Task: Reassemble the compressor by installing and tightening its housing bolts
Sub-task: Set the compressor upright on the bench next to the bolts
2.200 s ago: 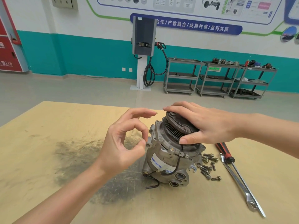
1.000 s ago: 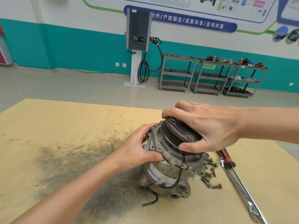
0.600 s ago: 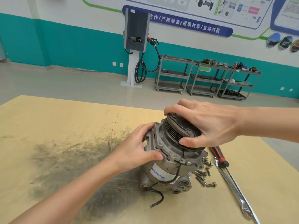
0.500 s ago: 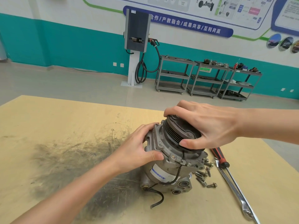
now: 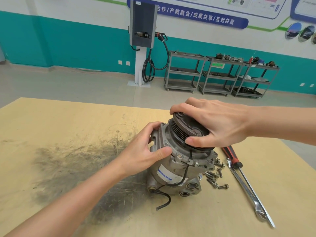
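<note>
At counter (image 5: 51, 120) centre, the right hand (image 5: 220, 124) clasps the pulley (image 5: 186, 132) and the left hand (image 5: 145, 151) grasps the flange of the tilted compressor (image 5: 177, 170). It looks heavy, rigid and greasy. Loose bolts (image 5: 214, 177) lie at three o'clock.

Compressor (image 5: 177, 170) tilted on wooden table (image 5: 51, 127). Right hand (image 5: 220, 124) grips pulley (image 5: 189, 132); left hand (image 5: 145, 151) clasps housing flange. Loose bolts (image 5: 214, 177), wrench (image 5: 246, 187), possibly screwdriver (image 5: 232, 156) beside.
</note>
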A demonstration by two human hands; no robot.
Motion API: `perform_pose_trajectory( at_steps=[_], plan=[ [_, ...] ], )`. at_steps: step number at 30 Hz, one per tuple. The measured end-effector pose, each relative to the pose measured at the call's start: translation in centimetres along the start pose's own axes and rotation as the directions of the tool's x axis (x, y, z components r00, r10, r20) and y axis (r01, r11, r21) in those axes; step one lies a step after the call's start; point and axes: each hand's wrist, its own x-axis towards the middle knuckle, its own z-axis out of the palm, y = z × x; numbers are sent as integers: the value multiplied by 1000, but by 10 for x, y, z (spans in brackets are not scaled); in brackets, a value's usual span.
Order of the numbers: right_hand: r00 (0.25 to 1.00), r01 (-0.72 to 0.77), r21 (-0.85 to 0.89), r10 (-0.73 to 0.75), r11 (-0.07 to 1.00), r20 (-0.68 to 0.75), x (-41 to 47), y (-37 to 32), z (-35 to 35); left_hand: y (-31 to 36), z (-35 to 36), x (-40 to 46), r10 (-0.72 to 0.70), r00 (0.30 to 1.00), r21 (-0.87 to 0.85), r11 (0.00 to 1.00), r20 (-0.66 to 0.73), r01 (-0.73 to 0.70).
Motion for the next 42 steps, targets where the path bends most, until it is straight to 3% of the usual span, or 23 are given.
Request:
perform_pose_trajectory(
  at_steps=[30, 34, 37, 39, 42],
  plan=[
    [994, -111, 44, 111, 993, 18, -6, -1, 4, -3, -4, 2, 37, 998, -3, 999, 48, -37],
    [989, -145, 209, 138, 967, 46, -10, 3, 7, -1, -4, 1, 47, 997, 27, 998, 54, -48],
    [983, -89, 473, 154, 876, -100, -19, 3, 12, 2, -4, -1, 25, 998, 50, 998, 62, -28],
    [926, -29, 631, 258, 775, -275, -26, 2, 25, 5, -4, -3, -2, 997, 63, 998, 83, -3],
    [691, 145, 810, 527, 569, -494, -36, 2, 58, 11, -2, -11, 6, 1000, 90, 996, 21, -8]
  ],
)
